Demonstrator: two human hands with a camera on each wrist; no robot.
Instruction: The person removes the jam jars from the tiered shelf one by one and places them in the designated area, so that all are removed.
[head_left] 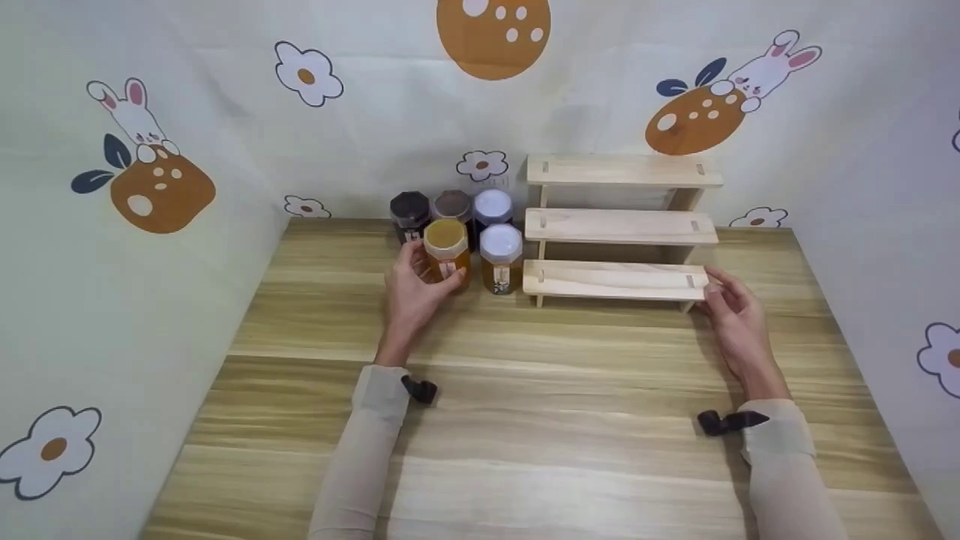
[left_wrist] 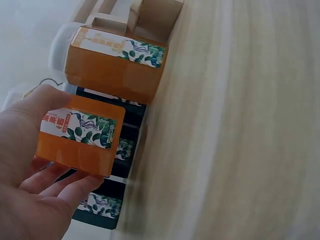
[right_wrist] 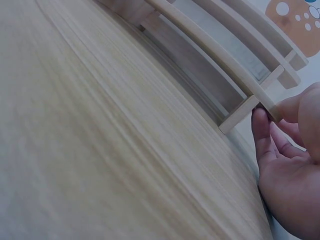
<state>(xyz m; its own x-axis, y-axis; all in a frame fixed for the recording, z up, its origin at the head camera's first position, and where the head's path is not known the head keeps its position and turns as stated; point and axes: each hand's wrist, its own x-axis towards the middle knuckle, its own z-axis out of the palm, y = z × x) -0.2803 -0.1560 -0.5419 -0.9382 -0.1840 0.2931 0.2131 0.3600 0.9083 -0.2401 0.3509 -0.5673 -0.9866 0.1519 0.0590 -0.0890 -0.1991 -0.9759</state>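
Note:
My left hand (head_left: 412, 296) grips a honey-coloured jar (head_left: 447, 251) with a yellowish lid, thumb on one side and fingers on the other. The left wrist view shows its orange body and leafy label (left_wrist: 85, 129); whether its base touches the table I cannot tell. Beside it stands an amber jar with a white lid (head_left: 501, 259), close to the wooden three-step rack (head_left: 615, 281). At the rack's lowest step, my right hand (head_left: 739, 330) pinches the right end of the board (right_wrist: 260, 102), thumb above and fingers beneath.
Behind the held jar stand a black-lidded jar (head_left: 410, 208), a brown-lidded jar (head_left: 453, 204) and a white-lidded dark jar (head_left: 493, 205). A patterned cloth wall (head_left: 390, 135) rises behind the wood-grain table (head_left: 540, 420), with cloth sides at left and right.

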